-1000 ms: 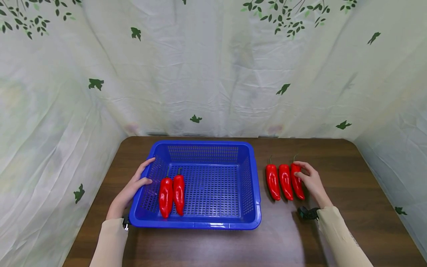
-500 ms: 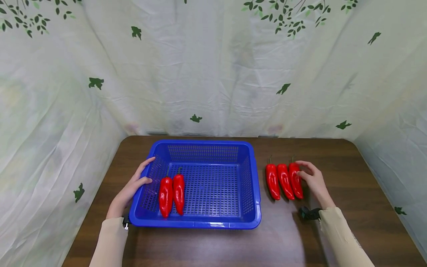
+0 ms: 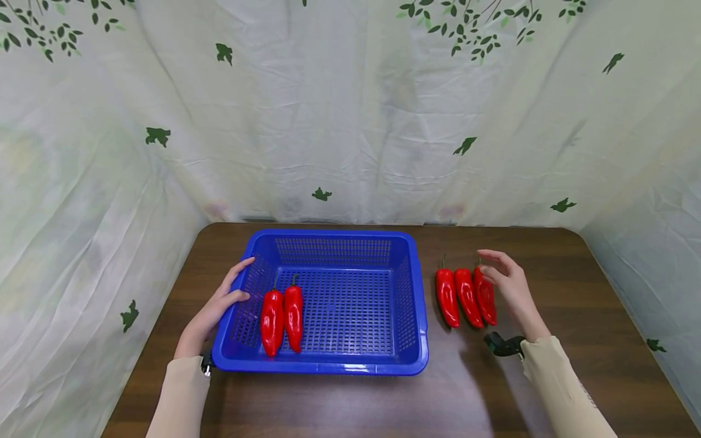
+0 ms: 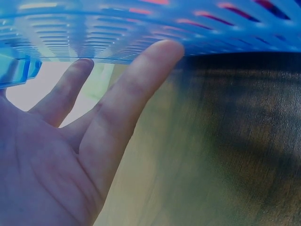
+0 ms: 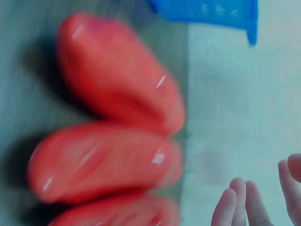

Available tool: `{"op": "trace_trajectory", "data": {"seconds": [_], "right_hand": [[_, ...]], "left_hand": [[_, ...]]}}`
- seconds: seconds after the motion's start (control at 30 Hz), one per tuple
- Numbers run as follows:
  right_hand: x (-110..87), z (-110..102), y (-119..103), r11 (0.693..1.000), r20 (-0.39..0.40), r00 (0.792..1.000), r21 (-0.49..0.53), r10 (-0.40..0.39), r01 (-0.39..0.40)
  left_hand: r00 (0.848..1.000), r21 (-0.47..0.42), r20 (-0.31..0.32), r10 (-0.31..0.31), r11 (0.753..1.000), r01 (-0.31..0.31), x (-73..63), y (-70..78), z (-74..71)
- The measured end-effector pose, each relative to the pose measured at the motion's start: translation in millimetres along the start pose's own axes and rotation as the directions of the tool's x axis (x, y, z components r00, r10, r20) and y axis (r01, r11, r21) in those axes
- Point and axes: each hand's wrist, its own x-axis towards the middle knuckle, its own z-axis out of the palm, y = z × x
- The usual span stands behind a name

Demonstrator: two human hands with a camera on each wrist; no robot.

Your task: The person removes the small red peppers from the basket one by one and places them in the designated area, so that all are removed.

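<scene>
A: Where's the right pepper [image 3: 485,301]?
B: On the table [image 3: 361,407], right of the basket. End of a row of 3, its top partly behind the right hand [image 3: 509,289].
A: Fingers there?
B: Thumb and fingers bent, well parted, nothing held. Hover over the stem end; right wrist view shows the fingertips off the peppers.
A: Other 2 in the row?
B: Middle pepper [image 3: 468,298] just beside it, then left pepper [image 3: 447,298]. All lie flat, stem ends to the far edge.
A: Basket?
B: Blue basket [image 3: 323,368], slotted, upright on the table. 2 more red peppers inside, left part: outer pepper [image 3: 272,322] and inner pepper [image 3: 294,317], side by side, stems away from the person.
A: Left hand [image 3: 216,304]?
B: Grips the basket's left side. Thumb and 1 finger over the rim; left wrist view has straight, spread fingers along the outer wall.
A: Rest?
B: Beige sleeves, left sleeve [image 3: 177,398] and right sleeve [image 3: 564,389]. Black device [image 3: 504,344] at the right wrist. Behind the table, pale cloth [image 3: 350,121] with green leaf and bird prints.
</scene>
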Motion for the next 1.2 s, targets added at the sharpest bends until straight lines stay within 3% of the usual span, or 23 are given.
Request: {"op": "trace_trajectory", "data": {"seconds": [0.23, 0.6, 1.2], "right_hand": [[0.6, 19.6, -26.5, 0.998, 0.102, 0.993, 0.045, -0.057, 0.052], [1.7, 53.2, -59.3, 0.994, 0.19, 0.981, 0.111, -0.04, 0.02], [5.1, 99.3, -87.5, 0.985, 0.345, 0.935, 0.171, -0.075, 0.016]], "left_hand": [[1.0, 0.005, -0.003, -0.005, 1.0, 0.005, -0.6, 0.1, 0.3], [1.0, 0.006, -0.007, -0.017, 1.0, 0.017, -0.9, 0.6, 0.8], [1.0, 0.007, -0.008, -0.018, 1.0, 0.018, -1.7, 1.8, 0.9]]}}
